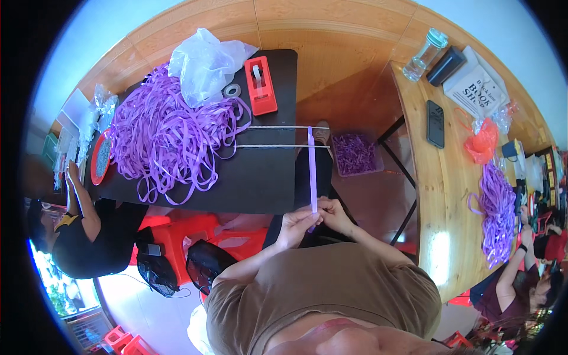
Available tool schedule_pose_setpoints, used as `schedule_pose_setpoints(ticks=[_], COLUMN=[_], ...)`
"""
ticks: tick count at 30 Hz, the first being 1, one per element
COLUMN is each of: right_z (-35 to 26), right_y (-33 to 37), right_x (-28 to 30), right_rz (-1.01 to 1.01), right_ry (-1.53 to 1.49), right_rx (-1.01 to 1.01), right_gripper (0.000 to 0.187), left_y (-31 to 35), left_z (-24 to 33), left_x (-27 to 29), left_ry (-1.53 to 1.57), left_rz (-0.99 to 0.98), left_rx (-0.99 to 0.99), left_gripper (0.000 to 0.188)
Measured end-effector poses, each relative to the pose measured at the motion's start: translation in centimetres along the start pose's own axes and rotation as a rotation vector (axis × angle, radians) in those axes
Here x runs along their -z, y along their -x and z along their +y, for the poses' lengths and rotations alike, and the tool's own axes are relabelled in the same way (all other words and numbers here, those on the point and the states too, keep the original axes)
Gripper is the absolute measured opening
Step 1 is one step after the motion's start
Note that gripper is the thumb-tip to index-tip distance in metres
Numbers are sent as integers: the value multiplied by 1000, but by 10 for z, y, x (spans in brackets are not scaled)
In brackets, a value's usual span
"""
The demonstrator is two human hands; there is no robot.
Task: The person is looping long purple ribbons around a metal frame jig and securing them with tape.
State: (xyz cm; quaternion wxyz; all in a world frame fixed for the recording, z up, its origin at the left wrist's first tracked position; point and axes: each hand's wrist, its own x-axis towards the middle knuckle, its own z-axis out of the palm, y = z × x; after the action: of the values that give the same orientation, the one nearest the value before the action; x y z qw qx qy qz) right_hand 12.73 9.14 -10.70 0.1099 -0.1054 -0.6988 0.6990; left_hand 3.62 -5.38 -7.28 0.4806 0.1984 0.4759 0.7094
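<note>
Reading the clock from the middle of the view, we find at nine o'clock a red dish (pixel 98 171) on the dark table (pixel 254 189). Toward ten we see a heap of purple ribbon (pixel 160 130), topped at eleven by a clear plastic bag (pixel 207 65). Between eleven and twelve stands a red tape dispenser (pixel 267 104); below it, two metal rods (pixel 275 146) project past the table's edge toward three o'clock. Between five and six, the left hand (pixel 297 229) pinches the lower end of a purple strip (pixel 313 177), which runs toward twelve and crosses both rods near their tips. At four o'clock the right hand (pixel 335 218) adjoins it, fingers drawn together; we cannot tell what they grip. Between two and three we note a tub of purple scraps (pixel 355 152) and, beyond, a phone (pixel 435 124) on the wooden table (pixel 429 201). Just past three lies a ribbon bundle (pixel 497 213).
</note>
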Motion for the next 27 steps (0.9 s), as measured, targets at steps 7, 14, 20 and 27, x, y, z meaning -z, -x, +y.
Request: schedule_pose_setpoints(ticks=[7, 14, 20, 27], right_z=[22, 18, 16, 17], right_y=[40, 43, 40, 39], right_x=[-24, -28, -26, -25], right_rz=[-101, -113, -137, -142], right_ry=[-52, -237, -193, -151], right_rx=[-381, -403, -355, -374], right_gripper=[7, 10, 16, 13], left_y=[8, 1, 1, 10], left_z=[9, 5, 1, -3], left_x=[1, 4, 21, 29], left_ry=[-63, -49, -508, -297], left_rz=[-37, 107, -38, -88], left_rx=[45, 228, 111, 163], left_gripper=[19, 24, 23, 21])
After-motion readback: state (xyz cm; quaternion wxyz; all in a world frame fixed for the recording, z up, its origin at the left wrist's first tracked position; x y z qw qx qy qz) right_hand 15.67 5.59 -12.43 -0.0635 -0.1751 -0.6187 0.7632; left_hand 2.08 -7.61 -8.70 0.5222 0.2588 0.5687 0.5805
